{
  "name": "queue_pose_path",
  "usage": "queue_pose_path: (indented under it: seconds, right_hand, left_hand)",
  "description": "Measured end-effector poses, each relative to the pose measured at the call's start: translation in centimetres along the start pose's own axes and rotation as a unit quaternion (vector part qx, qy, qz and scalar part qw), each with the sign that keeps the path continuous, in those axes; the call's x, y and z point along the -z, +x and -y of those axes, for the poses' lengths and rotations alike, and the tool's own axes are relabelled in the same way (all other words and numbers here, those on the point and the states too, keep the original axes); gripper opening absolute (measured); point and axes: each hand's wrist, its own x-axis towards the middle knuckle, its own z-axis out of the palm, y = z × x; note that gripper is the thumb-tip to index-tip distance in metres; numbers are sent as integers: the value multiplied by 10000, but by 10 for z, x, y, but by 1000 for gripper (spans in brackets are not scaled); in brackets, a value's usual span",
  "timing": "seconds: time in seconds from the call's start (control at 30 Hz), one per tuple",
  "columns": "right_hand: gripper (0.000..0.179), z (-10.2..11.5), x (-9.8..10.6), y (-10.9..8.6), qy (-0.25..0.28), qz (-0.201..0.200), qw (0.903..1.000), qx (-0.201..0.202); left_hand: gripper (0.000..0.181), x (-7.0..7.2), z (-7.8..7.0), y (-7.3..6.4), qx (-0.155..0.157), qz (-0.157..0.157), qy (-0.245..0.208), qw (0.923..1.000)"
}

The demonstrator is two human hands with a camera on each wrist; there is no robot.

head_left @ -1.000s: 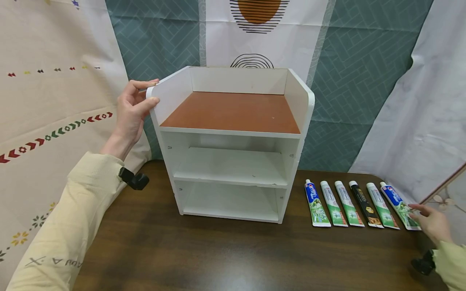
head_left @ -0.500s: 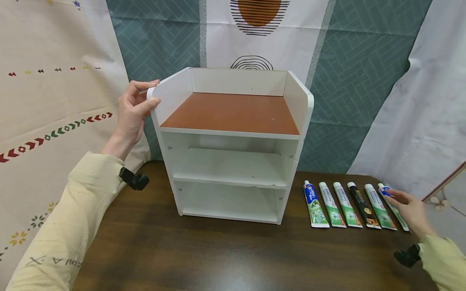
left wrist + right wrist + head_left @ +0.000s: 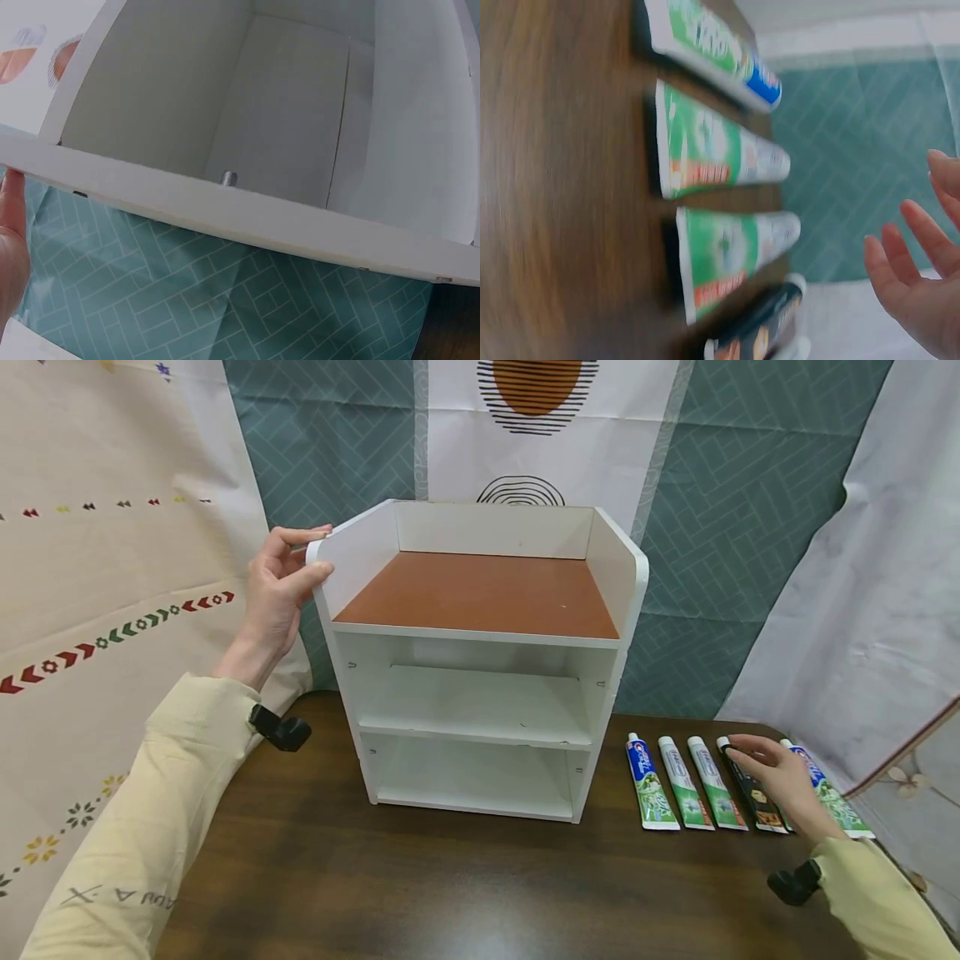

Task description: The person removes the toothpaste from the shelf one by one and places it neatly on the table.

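A small white cabinet (image 3: 472,631) with a brown top panel stands on the table. My left hand (image 3: 277,581) grips the upper front of its left side panel, thumb in front and fingers behind. In the left wrist view part of that hand (image 3: 11,255) touches the white panel's edge (image 3: 225,201). To the right, several toothpaste tubes lie in a row. My right hand (image 3: 783,781) hovers over a black tube (image 3: 761,806) and largely hides the green-and-white one beside it. In the right wrist view its fingers (image 3: 926,229) are spread and hold nothing.
Two green-and-white tubes (image 3: 686,785) lie left of the black one. Blue-and-green tubes mark the row's left end (image 3: 652,787) and right end (image 3: 836,797). The dark wooden table (image 3: 480,885) extends in front; patterned cloths (image 3: 352,443) hang behind and at both sides.
My right hand has moved left along the row, from the rightmost tube to above the black one. The tubes stay lying in place. My left hand keeps its grip on the cabinet.
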Motion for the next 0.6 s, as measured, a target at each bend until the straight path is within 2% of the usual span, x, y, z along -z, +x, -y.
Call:
queue_pose_path:
  seconds: [0.07,0.17,0.23,0.37,0.43,0.5,0.6]
  right_hand:
    - [39,17,-8,-3,-152,58,9998,112]
    - [42,22,-19,1,-245,175,9992,263]
    - [41,3,-25,12,-205,184,9993,269]
    - [39,-45,-37,36,-216,67,9988,427]
    - [37,-52,-41,41,-215,104,9983,523]
    - [37,-35,-45,36,-151,208,9978,608]
    - [36,9,-48,20,-87,354,9966,732]
  left_hand:
    - [26,1,0,0,28,42,-35,10000]
    - [28,3,-2,1,112,110,-75,9998]
    - [31,3,-3,1,156,157,-19,9998]
    - [43,5,-6,-4,147,301,521,9981]
    - [50,7,-6,-10,138,291,681,9972]
    - [56,12,-5,-17,152,232,709,9971]
    - [58,25,2,-32,257,186,729,9968]
